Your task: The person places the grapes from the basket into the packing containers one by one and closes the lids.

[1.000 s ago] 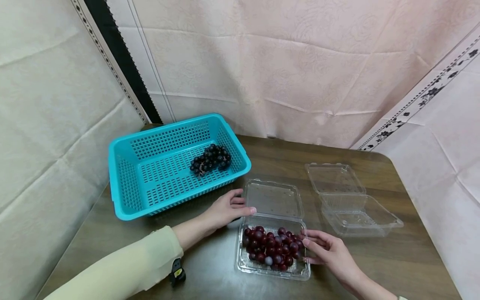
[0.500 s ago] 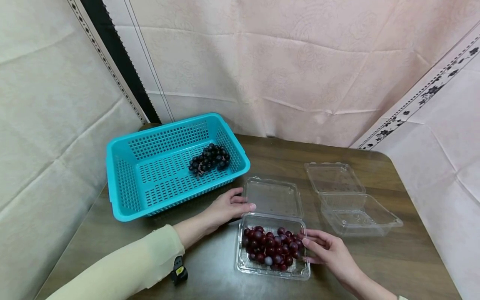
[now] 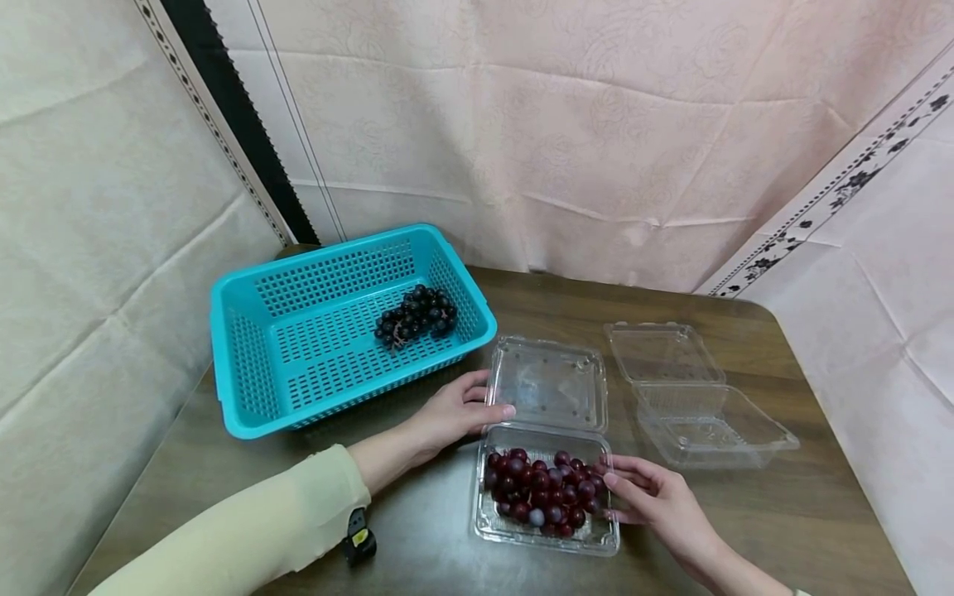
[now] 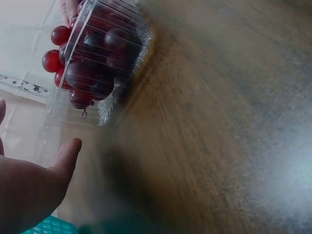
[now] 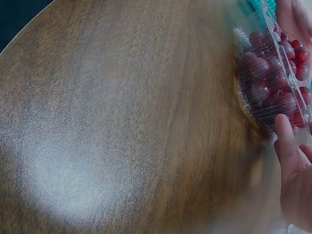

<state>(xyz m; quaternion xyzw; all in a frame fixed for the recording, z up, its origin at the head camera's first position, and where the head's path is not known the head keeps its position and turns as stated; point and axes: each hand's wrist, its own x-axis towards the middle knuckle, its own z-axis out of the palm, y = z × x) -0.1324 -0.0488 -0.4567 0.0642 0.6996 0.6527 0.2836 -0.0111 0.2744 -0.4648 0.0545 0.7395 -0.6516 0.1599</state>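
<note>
In the head view a hinged clear plastic clamshell box [image 3: 547, 545] holds a bunch of dark red grapes [image 3: 540, 488]. Its lid [image 3: 551, 385] stands raised at the back. My left hand [image 3: 450, 418] touches the lid's left edge, the thumb extended in front and other fingers partly hidden behind. In the left wrist view, that thumb [image 4: 68, 153] is spread apart from the fingers. My right hand [image 3: 656, 497] rests its fingers against the right side of the box. The right wrist view shows a straight finger [image 5: 285, 134] touching the box's wall beside the grapes.
A turquoise plastic basket [image 3: 257, 420] with a bunch of black grapes [image 3: 417, 316] stands at the back left. Another clear clamshell [image 3: 715, 447], lid open, sits to the right on the wooden table [image 3: 417, 538]. Cloth curtains [image 3: 596, 124] enclose the back and sides.
The lid under my left hand has tilted and shifted slightly up. That hand has moved a little with it, and the box has shifted slightly right. My right hand stays at the box's side.
</note>
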